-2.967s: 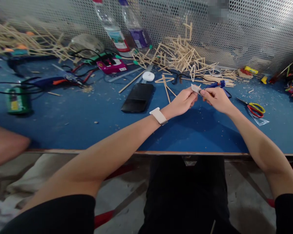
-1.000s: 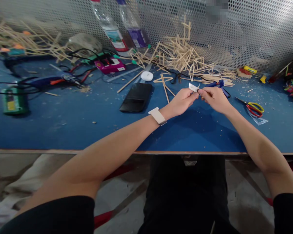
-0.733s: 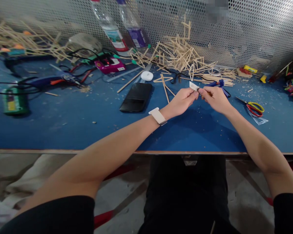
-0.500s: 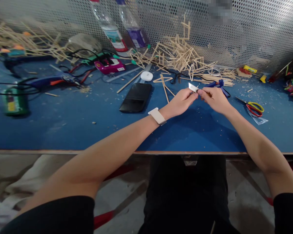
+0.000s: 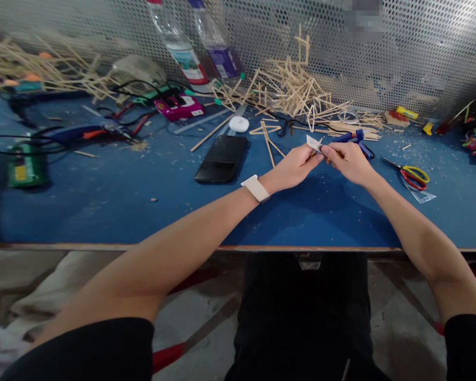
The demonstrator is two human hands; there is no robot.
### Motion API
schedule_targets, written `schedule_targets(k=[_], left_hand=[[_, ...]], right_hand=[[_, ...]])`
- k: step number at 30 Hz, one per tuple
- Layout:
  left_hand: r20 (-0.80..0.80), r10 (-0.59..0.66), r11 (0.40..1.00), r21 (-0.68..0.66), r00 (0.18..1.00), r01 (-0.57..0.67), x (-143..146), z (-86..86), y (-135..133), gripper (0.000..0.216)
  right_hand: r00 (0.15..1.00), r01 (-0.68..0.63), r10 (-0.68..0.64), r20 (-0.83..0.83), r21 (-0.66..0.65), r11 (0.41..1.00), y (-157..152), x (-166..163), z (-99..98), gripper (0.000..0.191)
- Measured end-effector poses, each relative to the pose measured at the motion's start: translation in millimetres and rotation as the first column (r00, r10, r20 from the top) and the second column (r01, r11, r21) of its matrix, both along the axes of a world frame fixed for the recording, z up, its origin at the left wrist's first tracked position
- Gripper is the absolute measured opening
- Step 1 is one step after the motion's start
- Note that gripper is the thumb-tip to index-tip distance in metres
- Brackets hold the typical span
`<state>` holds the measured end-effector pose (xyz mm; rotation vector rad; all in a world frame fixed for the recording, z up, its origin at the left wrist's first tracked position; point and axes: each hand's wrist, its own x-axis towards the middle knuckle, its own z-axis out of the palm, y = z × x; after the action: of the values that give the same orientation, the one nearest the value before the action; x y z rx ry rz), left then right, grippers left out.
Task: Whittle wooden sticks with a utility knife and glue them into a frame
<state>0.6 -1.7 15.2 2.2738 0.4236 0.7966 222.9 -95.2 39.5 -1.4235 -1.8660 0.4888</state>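
Note:
My left hand [image 5: 296,166] and my right hand [image 5: 349,160] meet above the blue table [image 5: 150,185], fingertips almost touching. Between them they pinch a small flat pale piece [image 5: 313,142] that pokes up over the left fingers. Both hands are closed in a pinch. A pale watch band [image 5: 256,189] sits on my left wrist. A blue-handled tool [image 5: 353,137] lies just behind my right hand. Thin wooden sticks [image 5: 268,138] lie on the table just left of my hands.
A black phone [image 5: 222,158] and a white oval case [image 5: 238,124] lie left of the hands. Red and yellow scissors [image 5: 414,176] lie to the right. A heap of wooden sticks [image 5: 297,87], two bottles [image 5: 200,45], cables and a pink device [image 5: 179,106] line the perforated back wall.
The hands stay at the same spot, only shifting their fingers slightly on the pale piece. Another person's arm at the left edge three seconds ago is gone.

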Motion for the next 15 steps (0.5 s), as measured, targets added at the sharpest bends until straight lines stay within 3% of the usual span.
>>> schedule_targets(k=[15], left_hand=[[-0.036,0.014,1.000,0.026,0.999,-0.013,-2.1,-3.0,0.2,0.030]], right_hand=[[0.999,-0.041,0.041,-0.020,0.012,0.999,-1.0,-1.0,4.1,0.094]])
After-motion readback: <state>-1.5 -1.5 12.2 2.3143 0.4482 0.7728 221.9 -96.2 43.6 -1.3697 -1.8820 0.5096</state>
